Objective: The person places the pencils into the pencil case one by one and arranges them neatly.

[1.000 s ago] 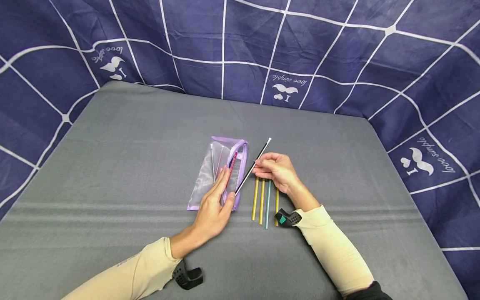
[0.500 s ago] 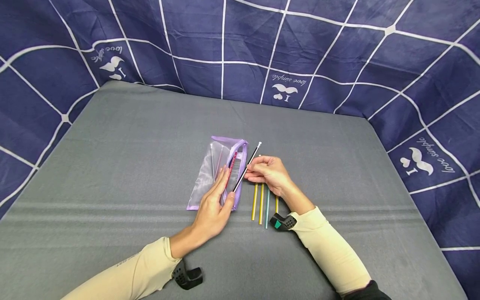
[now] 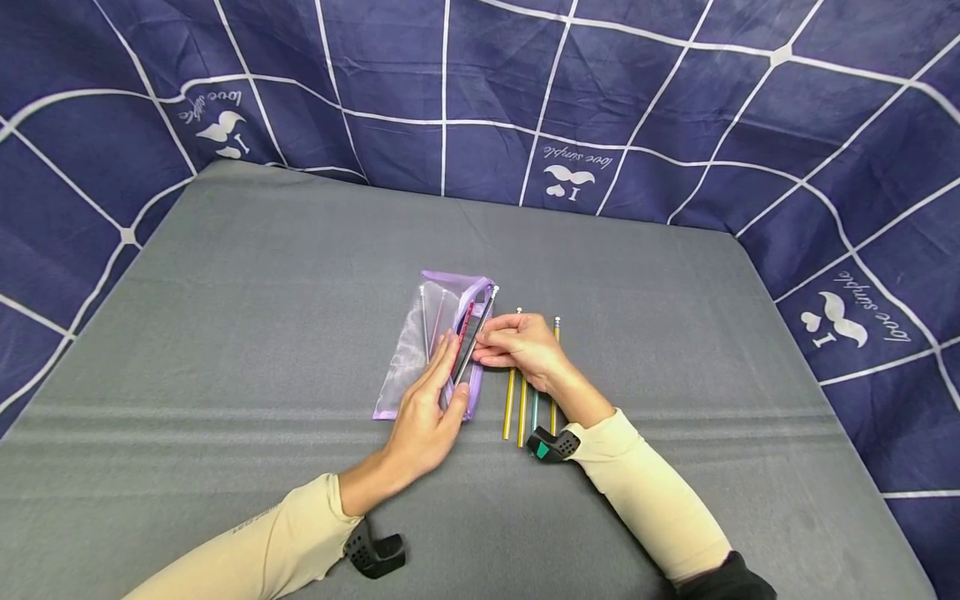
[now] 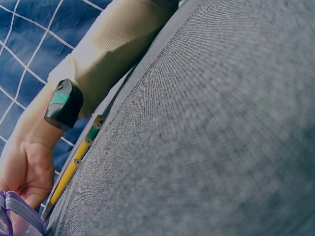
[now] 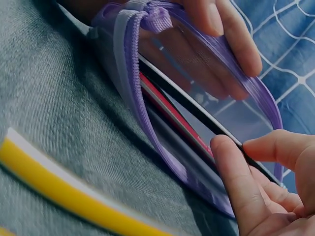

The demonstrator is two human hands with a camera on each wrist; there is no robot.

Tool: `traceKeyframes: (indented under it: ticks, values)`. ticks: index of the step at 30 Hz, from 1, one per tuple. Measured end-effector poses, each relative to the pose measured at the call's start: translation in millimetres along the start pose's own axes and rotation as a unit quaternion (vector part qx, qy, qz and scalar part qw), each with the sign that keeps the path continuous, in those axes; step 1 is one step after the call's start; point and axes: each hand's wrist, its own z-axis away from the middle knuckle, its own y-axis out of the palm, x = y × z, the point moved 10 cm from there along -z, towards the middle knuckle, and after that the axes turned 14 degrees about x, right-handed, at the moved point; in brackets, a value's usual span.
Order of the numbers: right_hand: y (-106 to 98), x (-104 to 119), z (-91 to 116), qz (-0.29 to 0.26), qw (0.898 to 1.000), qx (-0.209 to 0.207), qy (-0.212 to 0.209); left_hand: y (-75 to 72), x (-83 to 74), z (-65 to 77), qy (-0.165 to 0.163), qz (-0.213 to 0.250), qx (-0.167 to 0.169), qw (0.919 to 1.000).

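A see-through mesh pencil pouch (image 3: 401,375) with purple trim lies on the table, its zipped side spread apart. My left hand (image 3: 423,421) rests on it with straight fingers along the opening and the thumb near its close end. Between thumb and fingertips, my right hand (image 3: 525,346) pinches a black-and-white pencil (image 5: 187,101). That pencil lies lengthwise within the mouth of the pouch, its white end toward the far corner. Beside it inside is a red pencil (image 5: 170,113). Two more thin pencils show through the mesh.
Right of the pouch, under and beside my right hand, lie yellow pencils (image 3: 508,408) and a teal pencil (image 3: 536,408). The grey cloth table (image 3: 300,275) meets a blue checked curtain (image 3: 390,83) at the back and sides.
My right hand has moved left with the black-and-white pencil, from outside the pouch's edge into its opening. The left hand has stayed in place.
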Motion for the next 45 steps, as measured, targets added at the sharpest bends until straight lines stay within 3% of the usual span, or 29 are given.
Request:
traceKeyframes:
  ticks: [10, 18, 45]
  values:
    - [19.3, 2.0, -1.7, 0.015, 0.998, 0.064, 0.001, 0.4, 0.5, 0.0, -0.001, -0.006, 0.001, 1.0]
    - [7.4, 18.7, 2.2, 0.016, 0.999, 0.038, -0.033, -0.8, -0.3, 0.0, 0.006, -0.002, -0.003, 1.0]
    - [-21.1, 39.3, 13.0, 0.038, 0.997, -0.015, -0.065, -1.2, -2.7, 0.9, 0.017, -0.005, -0.009, 0.9998]
